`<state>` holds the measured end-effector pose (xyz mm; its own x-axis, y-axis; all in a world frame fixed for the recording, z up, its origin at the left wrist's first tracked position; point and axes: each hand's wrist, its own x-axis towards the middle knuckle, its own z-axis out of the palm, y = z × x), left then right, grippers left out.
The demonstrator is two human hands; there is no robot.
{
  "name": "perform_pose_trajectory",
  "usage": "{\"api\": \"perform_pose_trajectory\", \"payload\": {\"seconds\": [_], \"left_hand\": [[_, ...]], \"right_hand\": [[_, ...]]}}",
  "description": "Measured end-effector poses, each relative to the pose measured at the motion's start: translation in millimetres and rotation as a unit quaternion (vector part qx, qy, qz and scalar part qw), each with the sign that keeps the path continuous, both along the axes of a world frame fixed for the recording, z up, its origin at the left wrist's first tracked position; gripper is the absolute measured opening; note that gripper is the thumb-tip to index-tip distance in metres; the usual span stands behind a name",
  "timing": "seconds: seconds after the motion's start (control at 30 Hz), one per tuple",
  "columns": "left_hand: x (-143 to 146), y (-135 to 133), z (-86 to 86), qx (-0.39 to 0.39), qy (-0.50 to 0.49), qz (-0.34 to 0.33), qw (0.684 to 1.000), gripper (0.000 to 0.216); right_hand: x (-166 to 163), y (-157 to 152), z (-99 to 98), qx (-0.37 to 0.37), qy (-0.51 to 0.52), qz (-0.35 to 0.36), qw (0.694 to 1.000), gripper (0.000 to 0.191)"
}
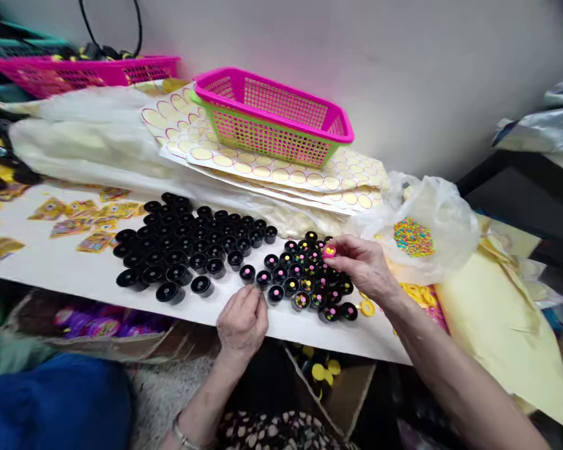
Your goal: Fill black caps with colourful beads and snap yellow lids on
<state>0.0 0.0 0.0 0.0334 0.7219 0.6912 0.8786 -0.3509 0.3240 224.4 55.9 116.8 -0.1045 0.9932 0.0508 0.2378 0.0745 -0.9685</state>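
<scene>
In my right hand (363, 265) a small pink cup (329, 252) with yellow bits in it is pinched between thumb and fingers, over a group of small black cups (302, 300). Many of these cups contain pink or yellow pieces, and some hold small coloured beads. My left hand (244, 317) is at the table's front edge with its fingers curled, close to a black cup with a pink piece (247, 273). What its fingertips hold, if anything, is hidden. Left of these stands a dense cluster of plain black cups (173, 244).
A clear bag of coloured beads (413, 237) lies at right, near yellow rings (367, 307). Behind are sticker sheets (263, 172) under a pink and green basket (281, 134). Small yellow packets (94, 242) lie left. Below the white table (328, 337) is an open cardboard box (351, 387).
</scene>
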Motion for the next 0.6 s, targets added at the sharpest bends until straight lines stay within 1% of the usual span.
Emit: {"api": "perform_pose_trajectory", "payload": {"seconds": [0.1,0.2,0.27,0.37,0.47,0.53,0.6], "left_hand": [[2,0,2.6,-0.012,-0.005,-0.007,1.0,0.016],[2,0,3.1,-0.017,-0.009,-0.009,1.0,0.016],[2,0,2.6,-0.016,-0.011,-0.007,1.0,0.017],[2,0,2.4,-0.015,-0.016,-0.008,1.0,0.016],[2,-1,2.9,-0.021,-0.022,-0.013,0.999,0.016],[2,-1,3.1,-0.025,-0.023,-0.014,0.999,0.016],[1,-1,3.1,-0.025,-0.023,-0.013,0.999,0.016]], "right_hand": [[-8,6,-0.8,-0.011,0.007,-0.003,1.0,0.012],[-15,10,-7.2,-0.012,-0.006,0.031,0.999,0.011],[-19,14,-14.2,-0.002,-0.044,0.062,0.997,0.011],[-22,24,-22.7,0.043,-0.153,0.077,0.984,0.013],[-25,36,-22.4,0.106,-0.281,0.086,0.95,0.012],[-28,42,-18.6,0.142,-0.366,0.1,0.915,0.013],[-31,45,-14.7,0.161,-0.445,0.113,0.874,0.015]]}}
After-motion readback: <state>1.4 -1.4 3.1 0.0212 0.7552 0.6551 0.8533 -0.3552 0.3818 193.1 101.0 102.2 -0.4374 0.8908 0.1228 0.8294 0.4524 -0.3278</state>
